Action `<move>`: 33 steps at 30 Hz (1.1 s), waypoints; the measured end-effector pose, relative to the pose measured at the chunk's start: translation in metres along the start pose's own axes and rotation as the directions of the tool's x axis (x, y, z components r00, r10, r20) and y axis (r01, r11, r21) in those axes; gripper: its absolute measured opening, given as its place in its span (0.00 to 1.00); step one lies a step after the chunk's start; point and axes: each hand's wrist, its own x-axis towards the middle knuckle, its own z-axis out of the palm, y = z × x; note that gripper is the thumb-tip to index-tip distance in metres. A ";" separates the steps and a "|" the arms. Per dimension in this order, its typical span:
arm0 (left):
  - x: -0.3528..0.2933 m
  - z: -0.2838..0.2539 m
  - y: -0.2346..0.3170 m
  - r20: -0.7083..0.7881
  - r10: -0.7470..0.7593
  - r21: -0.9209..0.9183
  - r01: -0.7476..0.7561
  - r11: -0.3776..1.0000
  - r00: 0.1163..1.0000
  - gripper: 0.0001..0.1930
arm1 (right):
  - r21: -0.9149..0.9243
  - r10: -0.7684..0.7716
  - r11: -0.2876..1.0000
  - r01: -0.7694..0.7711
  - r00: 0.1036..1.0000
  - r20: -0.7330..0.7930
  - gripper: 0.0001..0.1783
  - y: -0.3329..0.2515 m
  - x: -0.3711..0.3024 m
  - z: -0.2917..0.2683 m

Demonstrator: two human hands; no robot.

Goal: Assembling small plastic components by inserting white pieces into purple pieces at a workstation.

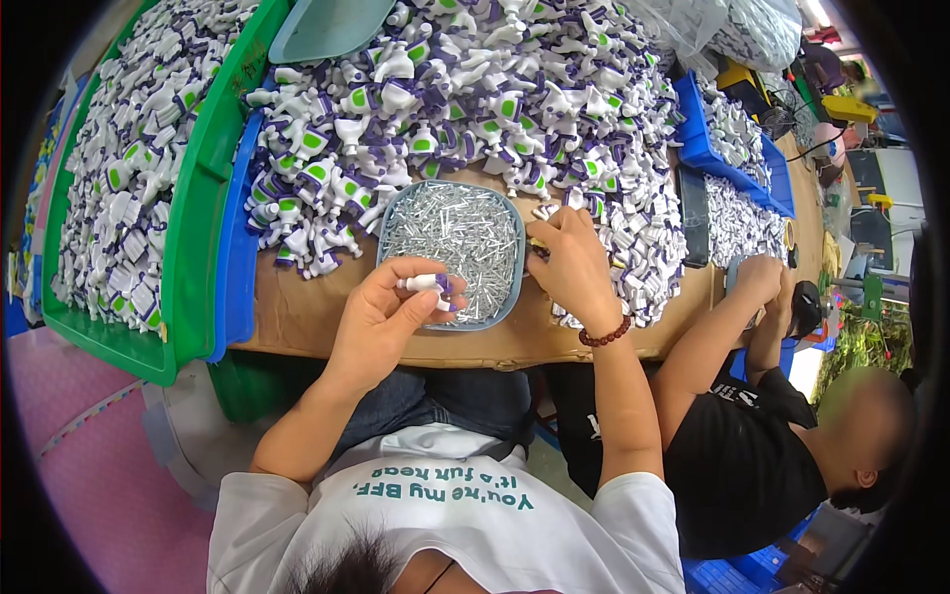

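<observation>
My left hand [374, 322] is curled over the near left edge of a grey-blue tub [520, 272]. In its fingers are small white-and-purple plastic pieces [424, 283], shaped like little nozzle heads. The tub holds a heap of thin silvery metal pins [450, 233]. To the right of the tub, my right hand [576, 259] has its fingers bent together at the edge of a pile of white-and-purple pieces [643, 247]. Whatever lies between those fingertips is hidden. A beaded bracelet [605, 333] circles my right wrist.
A large heap of white, purple and green nozzle pieces [435, 109] covers the table behind the tub. A green crate [198, 208] of such pieces stands left. Right are blue bins [696, 134] and a co-worker's hand [757, 278]. A pale blue tray [327, 30] lies at the back.
</observation>
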 end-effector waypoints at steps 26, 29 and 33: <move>-0.003 -0.006 0.001 -0.029 0.012 0.008 -0.012 1.000 1.000 0.12 | -0.076 -0.089 0.994 0.076 0.980 -0.179 0.10 0.007 -0.023 0.004; -0.003 -0.006 0.001 -0.035 0.012 0.009 -0.011 1.000 0.999 0.12 | -0.098 -0.079 0.994 0.057 0.970 -0.230 0.10 0.016 -0.025 -0.002; -0.002 -0.006 0.001 -0.032 0.008 0.004 -0.008 1.000 0.999 0.12 | -0.019 -0.026 1.000 0.021 0.945 -0.326 0.09 0.024 -0.026 -0.018</move>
